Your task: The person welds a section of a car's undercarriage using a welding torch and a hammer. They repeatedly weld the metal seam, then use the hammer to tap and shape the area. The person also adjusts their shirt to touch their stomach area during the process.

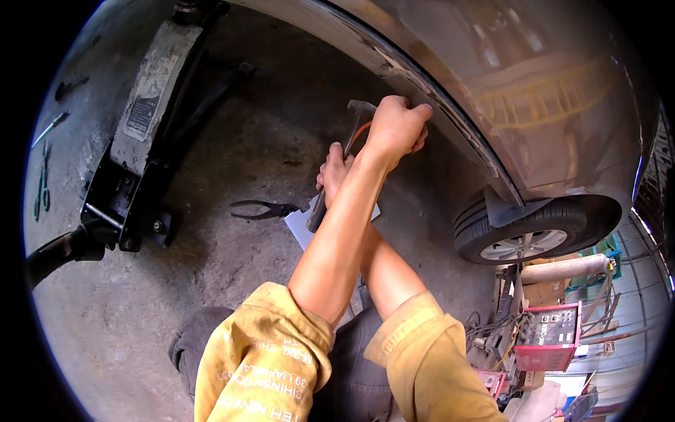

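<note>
Hammer (337, 165) clenched in right hand (332, 171); left hand (395, 126) fisted on fender lip (450, 119). Panel-beating step underway, likely; next strike needs firm bracing, short swing.

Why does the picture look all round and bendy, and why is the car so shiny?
Head view: a fisheye lens curves straight edges, so the floor jack and car body bow toward the black rim. Head view: glossy paint reflects yellowish shapes. Head view: the floor under the car lies in shadow; the left hand is bright and sharp.
</note>
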`<action>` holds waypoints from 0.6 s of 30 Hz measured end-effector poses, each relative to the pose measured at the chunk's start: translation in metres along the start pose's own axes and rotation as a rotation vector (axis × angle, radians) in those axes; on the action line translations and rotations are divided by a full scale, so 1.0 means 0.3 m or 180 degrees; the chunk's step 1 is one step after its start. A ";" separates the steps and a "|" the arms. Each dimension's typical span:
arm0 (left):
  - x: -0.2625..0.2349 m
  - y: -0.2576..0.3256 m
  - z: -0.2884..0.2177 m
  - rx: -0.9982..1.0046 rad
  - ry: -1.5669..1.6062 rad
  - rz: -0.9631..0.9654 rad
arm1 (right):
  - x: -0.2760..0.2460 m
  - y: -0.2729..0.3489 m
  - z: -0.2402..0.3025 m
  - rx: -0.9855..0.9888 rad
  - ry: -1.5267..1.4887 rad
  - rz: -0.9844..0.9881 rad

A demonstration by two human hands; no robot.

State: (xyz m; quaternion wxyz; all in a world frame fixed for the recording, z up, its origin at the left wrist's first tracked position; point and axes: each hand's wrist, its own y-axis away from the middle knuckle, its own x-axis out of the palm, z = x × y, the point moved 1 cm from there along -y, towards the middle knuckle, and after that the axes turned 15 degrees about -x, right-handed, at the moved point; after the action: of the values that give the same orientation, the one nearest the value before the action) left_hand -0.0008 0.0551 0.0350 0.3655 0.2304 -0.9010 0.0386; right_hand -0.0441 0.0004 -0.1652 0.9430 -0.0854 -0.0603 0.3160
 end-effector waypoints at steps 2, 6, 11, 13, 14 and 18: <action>0.006 0.004 -0.006 -0.0038 0.0181 0.0054 | 0.055 -0.026 0.026 0.0390 -0.0709 -0.0644; -0.008 0.006 -0.028 0.0007 0.0180 0.0030 | 0.199 -0.026 0.191 -0.0124 0.1153 -0.0433; 0.064 0.011 -0.002 -0.0014 0.0249 -0.0110 | 0.147 -0.061 0.159 -0.0505 0.1665 -0.0339; 0.083 0.013 -0.003 0.0041 0.0446 -0.0090 | 0.145 -0.059 0.154 -0.0446 0.1513 -0.0314; 0.088 0.018 -0.003 0.0054 0.0500 -0.0140 | 0.158 -0.050 0.152 -0.0383 0.1406 -0.0381; 0.121 0.017 0.016 0.0107 0.0789 -0.0140 | 0.190 -0.021 0.148 -0.0680 0.1731 -0.0586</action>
State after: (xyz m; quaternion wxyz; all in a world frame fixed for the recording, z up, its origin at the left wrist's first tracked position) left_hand -0.0288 0.0444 0.0567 0.4708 0.2496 -0.8429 0.0738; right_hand -0.0027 0.0353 -0.1172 0.9349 -0.2598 0.1539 0.1867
